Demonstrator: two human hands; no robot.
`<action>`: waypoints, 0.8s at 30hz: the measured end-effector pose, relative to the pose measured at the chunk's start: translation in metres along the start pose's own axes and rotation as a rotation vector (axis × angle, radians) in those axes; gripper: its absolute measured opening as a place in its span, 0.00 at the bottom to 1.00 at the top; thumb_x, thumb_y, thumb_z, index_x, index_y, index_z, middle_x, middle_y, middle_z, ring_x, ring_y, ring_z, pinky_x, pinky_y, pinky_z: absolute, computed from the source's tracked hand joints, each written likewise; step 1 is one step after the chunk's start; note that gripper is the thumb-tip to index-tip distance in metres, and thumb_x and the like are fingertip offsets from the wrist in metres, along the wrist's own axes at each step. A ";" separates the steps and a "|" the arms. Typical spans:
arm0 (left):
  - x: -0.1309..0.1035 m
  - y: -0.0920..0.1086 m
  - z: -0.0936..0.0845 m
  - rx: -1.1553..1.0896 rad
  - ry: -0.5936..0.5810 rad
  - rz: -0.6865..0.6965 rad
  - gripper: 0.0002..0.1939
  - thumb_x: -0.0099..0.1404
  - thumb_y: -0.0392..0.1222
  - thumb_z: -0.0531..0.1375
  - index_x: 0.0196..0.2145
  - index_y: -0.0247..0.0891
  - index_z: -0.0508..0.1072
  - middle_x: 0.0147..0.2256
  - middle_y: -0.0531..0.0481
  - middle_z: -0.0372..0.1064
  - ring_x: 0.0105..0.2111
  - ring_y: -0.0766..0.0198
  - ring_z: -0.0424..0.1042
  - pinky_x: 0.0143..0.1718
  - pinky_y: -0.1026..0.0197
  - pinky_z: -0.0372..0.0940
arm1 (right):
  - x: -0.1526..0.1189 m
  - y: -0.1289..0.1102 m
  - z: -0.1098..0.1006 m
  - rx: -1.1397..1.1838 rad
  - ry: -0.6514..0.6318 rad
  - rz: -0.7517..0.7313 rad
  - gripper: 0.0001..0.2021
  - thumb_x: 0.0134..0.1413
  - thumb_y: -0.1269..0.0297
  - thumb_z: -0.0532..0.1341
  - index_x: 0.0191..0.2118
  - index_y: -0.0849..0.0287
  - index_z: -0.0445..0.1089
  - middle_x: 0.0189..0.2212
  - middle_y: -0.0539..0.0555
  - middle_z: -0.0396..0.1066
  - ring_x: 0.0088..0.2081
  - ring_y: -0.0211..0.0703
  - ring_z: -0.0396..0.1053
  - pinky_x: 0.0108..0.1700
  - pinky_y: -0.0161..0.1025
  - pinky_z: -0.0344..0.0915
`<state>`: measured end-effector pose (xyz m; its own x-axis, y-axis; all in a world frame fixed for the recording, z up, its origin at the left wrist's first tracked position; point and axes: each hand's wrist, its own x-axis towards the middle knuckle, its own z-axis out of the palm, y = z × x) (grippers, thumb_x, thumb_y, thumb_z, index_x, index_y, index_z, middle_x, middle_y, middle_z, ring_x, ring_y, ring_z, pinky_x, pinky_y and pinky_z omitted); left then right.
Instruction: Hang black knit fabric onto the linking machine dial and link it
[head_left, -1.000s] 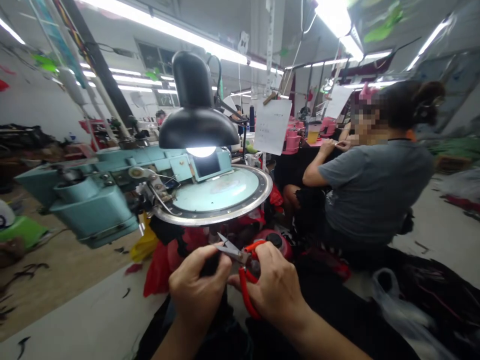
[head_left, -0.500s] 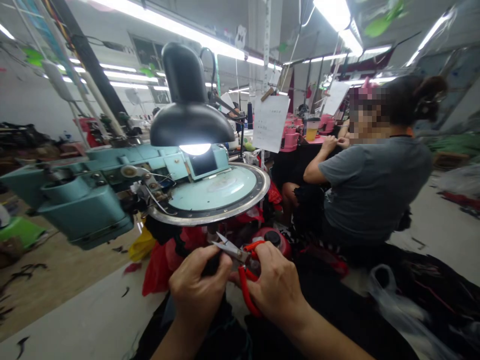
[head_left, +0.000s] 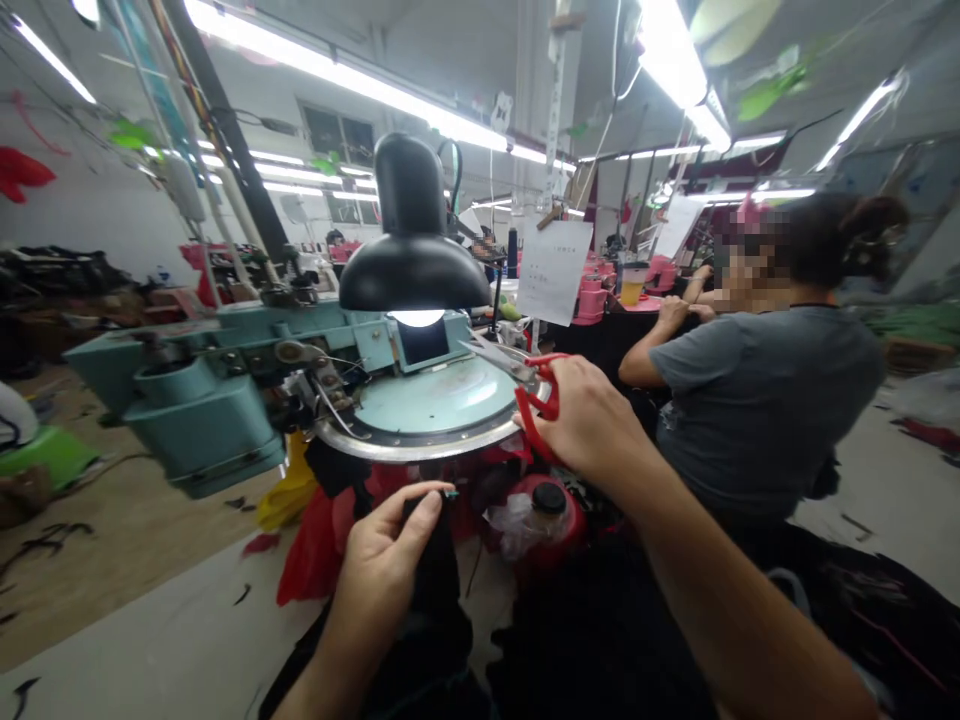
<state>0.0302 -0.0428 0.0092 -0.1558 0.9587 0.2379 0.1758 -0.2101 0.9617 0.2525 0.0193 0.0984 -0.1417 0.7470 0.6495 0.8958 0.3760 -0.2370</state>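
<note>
My left hand (head_left: 390, 560) pinches the edge of a black fabric piece (head_left: 435, 570) between thumb and forefinger. A small bit of teal thread (head_left: 451, 492) sticks out at the fingertips. My right hand (head_left: 592, 420) is closed around red-handled scissors (head_left: 536, 400), held above the right rim of the round machine plate. The scissor blades point up and left, away from the fabric. Just beyond my hands stands a teal linking machine (head_left: 202, 420) with a round toothed dial (head_left: 427, 400). A black lamp (head_left: 412, 270) shines down over the dial.
A red container with a black cap (head_left: 549, 498) stands below the dial, next to red plastic bags (head_left: 322, 540). To the right sits a co-worker in a grey shirt (head_left: 765, 400). Black fabric (head_left: 862, 600) lies at lower right. A paper sheet (head_left: 555, 272) hangs behind the dial.
My right hand has lifted the scissors up and away from my left hand, to beside the dial. My left hand keeps its pinch on the black fabric. The camera view has shifted slightly.
</note>
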 end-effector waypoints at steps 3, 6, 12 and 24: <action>0.005 -0.007 -0.004 -0.233 -0.033 -0.086 0.18 0.59 0.52 0.69 0.41 0.37 0.79 0.37 0.47 0.79 0.38 0.60 0.75 0.41 0.63 0.67 | 0.077 -0.003 0.000 -0.082 -0.426 -0.063 0.16 0.45 0.64 0.71 0.40 0.68 0.77 0.37 0.64 0.78 0.41 0.57 0.75 0.41 0.41 0.69; 0.003 -0.008 -0.005 -0.357 0.017 -0.146 0.19 0.52 0.50 0.73 0.37 0.37 0.78 0.29 0.51 0.76 0.29 0.65 0.72 0.33 0.66 0.66 | 0.104 -0.019 0.011 -0.089 -0.470 -0.104 0.13 0.42 0.65 0.73 0.33 0.70 0.78 0.34 0.65 0.79 0.38 0.58 0.76 0.39 0.41 0.68; -0.001 -0.013 -0.021 -0.311 0.016 -0.126 0.16 0.56 0.49 0.71 0.37 0.37 0.79 0.34 0.49 0.78 0.35 0.63 0.73 0.37 0.67 0.66 | -0.005 -0.049 0.023 0.694 -0.277 -0.301 0.09 0.60 0.68 0.61 0.43 0.58 0.78 0.39 0.54 0.80 0.40 0.42 0.76 0.45 0.36 0.70; -0.009 -0.009 -0.003 0.090 -0.174 0.345 0.03 0.58 0.39 0.68 0.32 0.42 0.80 0.44 0.46 0.75 0.42 0.57 0.76 0.42 0.63 0.71 | -0.087 -0.044 0.052 1.231 -0.223 0.386 0.06 0.47 0.65 0.68 0.27 0.62 0.76 0.21 0.50 0.73 0.21 0.34 0.66 0.24 0.30 0.63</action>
<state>0.0270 -0.0498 -0.0008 0.0927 0.8546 0.5109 0.2749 -0.5152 0.8118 0.2033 -0.0335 0.0145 -0.1369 0.9481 0.2870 -0.0584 0.2815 -0.9578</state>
